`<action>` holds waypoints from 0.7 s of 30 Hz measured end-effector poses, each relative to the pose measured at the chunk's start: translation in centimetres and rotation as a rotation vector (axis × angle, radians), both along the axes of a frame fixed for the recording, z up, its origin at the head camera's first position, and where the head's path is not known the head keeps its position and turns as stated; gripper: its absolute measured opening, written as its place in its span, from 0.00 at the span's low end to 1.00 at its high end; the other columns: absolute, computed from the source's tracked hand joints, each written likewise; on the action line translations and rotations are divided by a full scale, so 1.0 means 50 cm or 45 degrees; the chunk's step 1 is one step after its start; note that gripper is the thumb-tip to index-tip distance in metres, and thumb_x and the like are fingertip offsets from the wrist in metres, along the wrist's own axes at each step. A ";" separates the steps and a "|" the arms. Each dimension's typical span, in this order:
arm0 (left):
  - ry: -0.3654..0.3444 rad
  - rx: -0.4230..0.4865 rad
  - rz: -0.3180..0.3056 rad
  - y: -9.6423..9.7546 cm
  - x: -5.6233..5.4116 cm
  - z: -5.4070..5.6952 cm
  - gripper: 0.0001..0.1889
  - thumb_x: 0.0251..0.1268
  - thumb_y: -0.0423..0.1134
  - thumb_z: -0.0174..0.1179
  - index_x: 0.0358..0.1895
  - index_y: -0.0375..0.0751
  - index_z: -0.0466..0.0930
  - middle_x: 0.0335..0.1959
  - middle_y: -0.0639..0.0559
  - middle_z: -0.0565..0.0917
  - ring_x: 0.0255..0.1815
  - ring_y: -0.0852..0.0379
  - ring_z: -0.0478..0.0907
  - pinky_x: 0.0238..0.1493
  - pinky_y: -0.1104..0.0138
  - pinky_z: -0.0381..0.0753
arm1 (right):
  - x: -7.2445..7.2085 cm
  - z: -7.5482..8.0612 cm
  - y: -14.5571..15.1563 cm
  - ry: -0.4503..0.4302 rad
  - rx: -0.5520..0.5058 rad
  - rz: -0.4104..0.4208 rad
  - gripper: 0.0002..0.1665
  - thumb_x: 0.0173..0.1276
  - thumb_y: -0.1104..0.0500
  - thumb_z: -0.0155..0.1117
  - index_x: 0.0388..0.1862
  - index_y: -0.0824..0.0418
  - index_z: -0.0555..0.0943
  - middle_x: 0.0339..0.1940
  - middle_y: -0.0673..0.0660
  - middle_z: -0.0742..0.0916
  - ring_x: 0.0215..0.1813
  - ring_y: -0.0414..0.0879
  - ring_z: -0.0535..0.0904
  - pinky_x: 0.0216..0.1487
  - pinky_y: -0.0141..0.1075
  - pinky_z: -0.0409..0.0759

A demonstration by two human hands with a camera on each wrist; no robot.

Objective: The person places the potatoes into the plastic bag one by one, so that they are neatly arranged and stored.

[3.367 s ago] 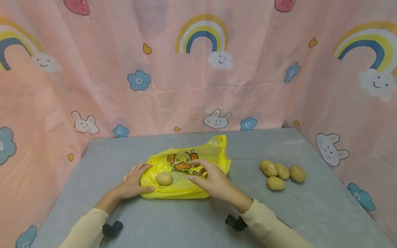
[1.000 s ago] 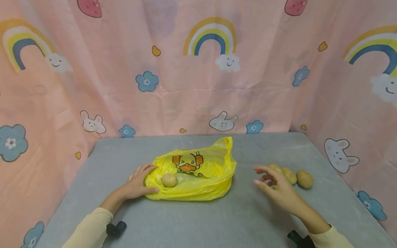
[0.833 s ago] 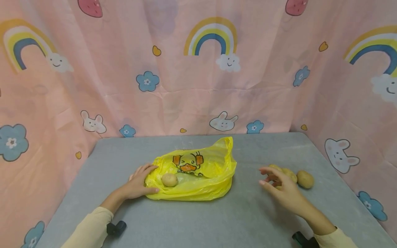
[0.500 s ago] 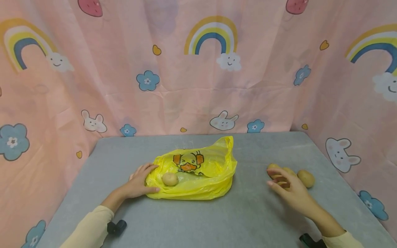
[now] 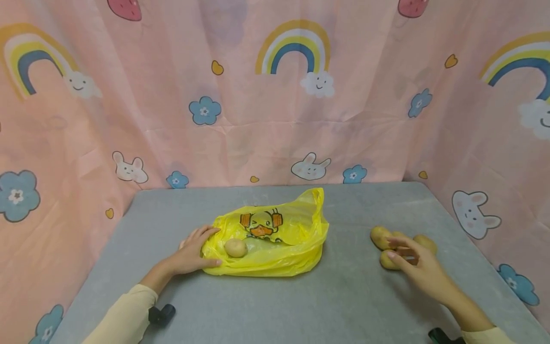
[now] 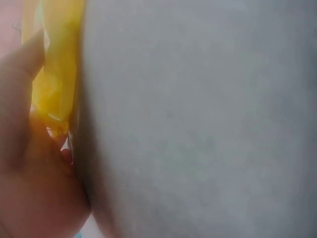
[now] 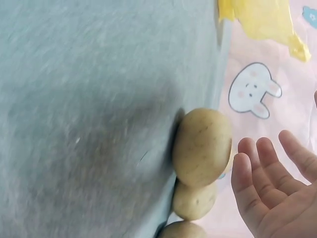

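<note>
A yellow plastic bag point(image 5: 279, 255) with a printed duck lies on the grey table. One potato point(image 5: 236, 248) shows at its left part, not covered by plastic; I cannot tell how deep it sits. My left hand point(image 5: 192, 253) holds the bag's left end, thumb on the near side and fingers on the far side. To the right lie several potatoes point(image 5: 380, 237) in a loose cluster. Over them hovers my right hand point(image 5: 423, 272), fingers loosely bent and apart. In the right wrist view, a gap shows between its fingertips and the nearest potato point(image 7: 202, 148).
The grey tabletop point(image 5: 275, 310) extends on all sides of the bag. Behind it and along both sides hangs a pink printed curtain point(image 5: 240, 148). Black wrist mounts point(image 5: 162, 315) sit at both sleeves.
My right hand has gone from above the bag to the potatoes at the right, moving further right and slightly down over the last second. The left hand and bag stay put.
</note>
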State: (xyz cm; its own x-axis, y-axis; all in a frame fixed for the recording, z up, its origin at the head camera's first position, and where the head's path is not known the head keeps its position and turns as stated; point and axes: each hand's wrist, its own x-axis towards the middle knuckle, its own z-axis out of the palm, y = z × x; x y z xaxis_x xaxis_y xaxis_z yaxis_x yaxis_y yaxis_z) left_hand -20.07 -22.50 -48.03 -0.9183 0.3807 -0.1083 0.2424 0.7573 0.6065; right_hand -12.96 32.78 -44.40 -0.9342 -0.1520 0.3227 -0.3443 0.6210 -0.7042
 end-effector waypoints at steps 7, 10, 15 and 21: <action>-0.032 -0.023 0.023 -0.003 -0.004 0.000 0.49 0.56 0.61 0.70 0.79 0.49 0.59 0.80 0.40 0.56 0.81 0.34 0.47 0.67 0.29 0.51 | 0.002 -0.002 0.018 -0.049 -0.002 -0.049 0.19 0.71 0.68 0.64 0.59 0.72 0.78 0.46 0.27 0.80 0.46 0.22 0.78 0.37 0.25 0.80; -0.028 -0.033 0.019 -0.003 -0.005 0.002 0.49 0.57 0.60 0.70 0.79 0.50 0.59 0.80 0.41 0.57 0.81 0.34 0.47 0.67 0.29 0.51 | 0.006 -0.002 0.026 -0.058 0.031 -0.074 0.19 0.71 0.66 0.64 0.59 0.71 0.78 0.46 0.26 0.79 0.46 0.21 0.76 0.37 0.26 0.80; -0.028 -0.033 0.024 -0.003 -0.005 0.003 0.48 0.57 0.60 0.70 0.79 0.50 0.59 0.80 0.42 0.57 0.81 0.35 0.47 0.67 0.30 0.52 | 0.012 -0.008 0.040 -0.056 0.084 -0.096 0.20 0.71 0.65 0.65 0.59 0.70 0.79 0.47 0.26 0.79 0.45 0.20 0.75 0.36 0.28 0.80; -0.028 -0.026 0.019 -0.003 -0.003 0.006 0.48 0.57 0.59 0.70 0.79 0.49 0.59 0.80 0.42 0.58 0.81 0.35 0.48 0.66 0.31 0.53 | 0.017 -0.019 0.052 -0.079 0.161 -0.103 0.22 0.68 0.65 0.69 0.60 0.70 0.79 0.48 0.37 0.83 0.44 0.21 0.75 0.35 0.28 0.81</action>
